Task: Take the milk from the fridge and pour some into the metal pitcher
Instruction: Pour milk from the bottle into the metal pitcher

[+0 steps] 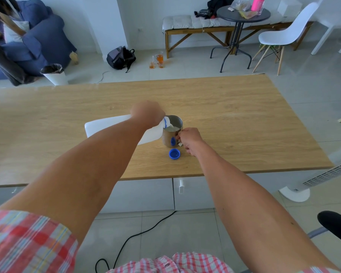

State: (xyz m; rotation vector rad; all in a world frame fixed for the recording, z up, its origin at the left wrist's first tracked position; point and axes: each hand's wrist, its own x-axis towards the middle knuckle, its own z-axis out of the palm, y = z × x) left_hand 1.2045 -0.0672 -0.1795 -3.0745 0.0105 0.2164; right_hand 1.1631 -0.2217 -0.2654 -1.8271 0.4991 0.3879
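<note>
Table [224, 115] first: milk jug [106, 127] lies tipped near flat at center, long axis running 9 to 3 o'clock, spout over the metal pitcher [172, 133] at its 3 o'clock. Left hand [148, 114] clamps the jug's neck, right hand [189, 139] pinches the pitcher's handle. Milk's flowing in. Blue cap [174, 154] sits at the pitcher's 6 o'clock.

One head-worn wide-angle view looks forward and down from above and behind each grip, close over the tabletop [224, 107], room beyond.
</note>
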